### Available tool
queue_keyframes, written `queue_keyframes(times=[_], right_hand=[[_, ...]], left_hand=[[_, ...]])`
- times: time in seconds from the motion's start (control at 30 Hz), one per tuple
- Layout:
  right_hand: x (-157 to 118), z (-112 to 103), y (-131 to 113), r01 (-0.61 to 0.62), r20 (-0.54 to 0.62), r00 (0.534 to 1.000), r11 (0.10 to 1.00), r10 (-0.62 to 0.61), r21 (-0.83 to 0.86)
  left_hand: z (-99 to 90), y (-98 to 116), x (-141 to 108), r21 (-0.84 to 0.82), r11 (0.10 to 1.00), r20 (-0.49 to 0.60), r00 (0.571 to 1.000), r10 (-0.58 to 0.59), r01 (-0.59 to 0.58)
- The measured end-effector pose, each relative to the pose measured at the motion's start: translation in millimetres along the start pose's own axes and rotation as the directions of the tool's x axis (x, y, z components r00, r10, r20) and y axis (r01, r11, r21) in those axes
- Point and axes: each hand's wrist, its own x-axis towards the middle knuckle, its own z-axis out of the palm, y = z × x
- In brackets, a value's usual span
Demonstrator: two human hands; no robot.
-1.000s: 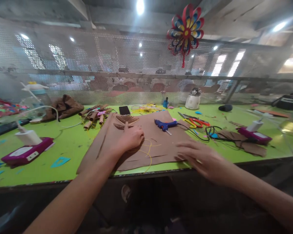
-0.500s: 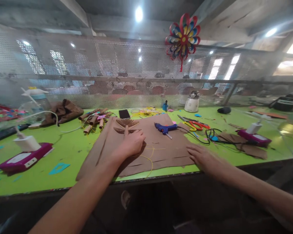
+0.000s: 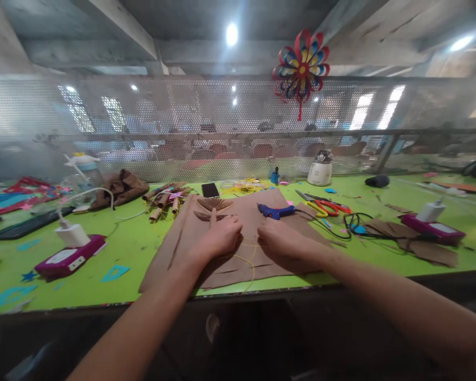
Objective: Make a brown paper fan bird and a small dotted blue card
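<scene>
My left hand (image 3: 225, 236) is closed low over a sheet of brown paper (image 3: 184, 248), its fingertips turned inward. Just beyond it lies a folded brown paper fan piece (image 3: 216, 205) with a rolled stem; whether my fingers hold the stem is hidden. A thin yellow string (image 3: 249, 263) curves over the paper from near that hand. My right hand (image 3: 275, 238) rests on the paper opposite, fingers curled together, with whatever is in them hidden. Right behind it lies a blue glue gun (image 3: 276, 211), which the hand partly covers.
Rolled paper tubes (image 3: 162, 203) and a phone (image 3: 210, 190) lie at the back. To the right are scissors (image 3: 327, 206), a black cord (image 3: 355, 225) and a purple power strip (image 3: 440, 230). Another purple power strip (image 3: 69, 259) stands left. A white bottle (image 3: 320, 168) stands behind.
My right hand has moved left from the paper's right edge to beside the glue gun, its fingers now curled. My left hand stays by the fan piece. The view has shifted slightly.
</scene>
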Motion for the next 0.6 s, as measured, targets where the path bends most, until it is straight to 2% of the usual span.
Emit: queue_keyframes(times=[0.07, 0.13, 0.2, 0.3, 0.37, 0.4, 0.47, 0.53, 0.6], right_hand=[[-4, 1, 3, -0.044, 0.024, 0.999, 0.999, 0.043, 0.033], [-28, -8, 9, -0.071, 0.044, 0.997, 0.994, 0.068, 0.087], [-70, -25, 19, -0.097, 0.109, 0.991, 0.979, 0.078, 0.178], [-142, -57, 36, -0.101, 0.358, 0.934, 0.938, -0.026, 0.333], [-171, -75, 42, -0.153, 0.408, 0.913, 0.922, -0.006, 0.356], [-175, -80, 43, -0.170, 0.377, 0.926, 0.921, 0.027, 0.352], [-164, -78, 41, -0.153, 0.204, 0.975, 0.925, 0.084, 0.348], [-135, -60, 37, -0.025, 0.013, 1.000, 0.935, 0.022, 0.353], [-109, -33, 31, 0.051, -0.086, 0.996, 0.960, -0.028, 0.276]], left_hand=[[2.3, -1, 0, 0.025, 1.000, -0.009, 1.000, 0.017, -0.017], [4.6, -3, 1, 0.034, 0.999, -0.014, 1.000, 0.023, -0.022], [5.9, -4, 1, 0.029, 0.999, -0.016, 1.000, 0.025, -0.025], [5.5, -6, 2, 0.013, 0.999, -0.007, 0.999, 0.034, -0.034], [3.7, -5, 4, 0.010, 0.999, 0.009, 0.999, 0.037, -0.037], [2.7, -4, 4, 0.016, 0.999, 0.012, 0.999, 0.035, -0.035], [0.8, -2, 5, 0.043, 0.999, 0.009, 1.000, 0.023, -0.023], [0.3, 0, 6, 0.070, 0.997, -0.001, 1.000, 0.014, -0.014], [1.8, -1, 6, 0.073, 0.997, -0.011, 1.000, 0.020, -0.019]])
